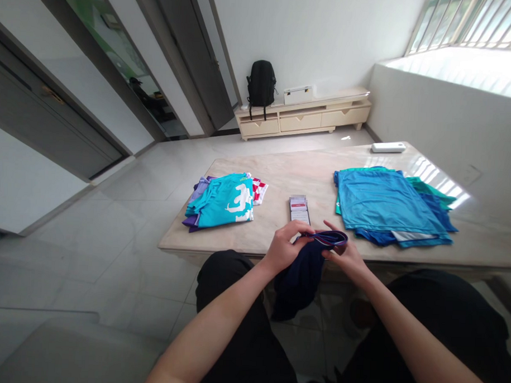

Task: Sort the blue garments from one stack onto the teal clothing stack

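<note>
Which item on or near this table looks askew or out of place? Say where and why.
Nothing is damaged or spilled. The folded stack sits skewed, its purple layers poking out left. The navy garment, pinched by left hand and right hand, hangs off the table edge.

Bright daylight floods in from my window [471,20] at upper right, overexposed there, with glare patches on the worktop [428,164]. Focus is sharp; wide-angle distortion bends doors and walls at the edges.
</note>
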The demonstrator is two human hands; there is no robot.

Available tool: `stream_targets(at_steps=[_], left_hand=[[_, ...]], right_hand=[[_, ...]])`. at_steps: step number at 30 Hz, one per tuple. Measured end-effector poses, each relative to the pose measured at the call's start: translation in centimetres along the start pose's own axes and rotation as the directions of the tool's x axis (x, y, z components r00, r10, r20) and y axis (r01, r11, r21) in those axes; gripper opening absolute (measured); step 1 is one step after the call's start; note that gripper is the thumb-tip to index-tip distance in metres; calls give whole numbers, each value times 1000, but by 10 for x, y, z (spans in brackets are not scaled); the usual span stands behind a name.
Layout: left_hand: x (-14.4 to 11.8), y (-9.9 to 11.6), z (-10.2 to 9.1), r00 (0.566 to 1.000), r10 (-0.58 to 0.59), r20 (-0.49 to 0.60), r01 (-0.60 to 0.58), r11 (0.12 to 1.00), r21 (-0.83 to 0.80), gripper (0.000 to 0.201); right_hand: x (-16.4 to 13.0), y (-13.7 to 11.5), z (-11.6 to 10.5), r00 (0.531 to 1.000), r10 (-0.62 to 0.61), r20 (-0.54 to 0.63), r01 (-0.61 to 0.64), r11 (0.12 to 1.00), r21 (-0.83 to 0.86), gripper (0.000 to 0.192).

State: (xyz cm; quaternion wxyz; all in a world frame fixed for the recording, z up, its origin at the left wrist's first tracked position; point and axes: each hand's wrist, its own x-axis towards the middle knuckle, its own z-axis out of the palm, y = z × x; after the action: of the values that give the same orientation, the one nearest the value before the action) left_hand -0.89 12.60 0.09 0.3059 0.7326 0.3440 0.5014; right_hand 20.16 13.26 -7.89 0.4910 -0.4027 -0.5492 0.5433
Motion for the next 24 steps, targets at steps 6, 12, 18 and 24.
stream_targets(at_steps=[6, 12, 18, 24], left_hand=[[0, -1, 4, 997, 9, -74, -9, 1000, -5, 6], [-1, -17, 0, 960, -280, 28, 276, 917, -288, 61], [-10, -10, 6, 904, -326, 275, 396, 881, -259, 49], [-22, 29, 21, 959, -266, -98, 258, 962, -93, 17]], right_hand=[[-10, -3, 1, 996, -29, -89, 14, 985, -172, 35], [-17, -15, 2, 979, -120, -167, 77, 966, -245, 28], [-25, -71, 2, 910, -395, -127, 294, 830, -474, 22], [-41, -132, 2, 854, -521, -6, 399, 661, -635, 14]])
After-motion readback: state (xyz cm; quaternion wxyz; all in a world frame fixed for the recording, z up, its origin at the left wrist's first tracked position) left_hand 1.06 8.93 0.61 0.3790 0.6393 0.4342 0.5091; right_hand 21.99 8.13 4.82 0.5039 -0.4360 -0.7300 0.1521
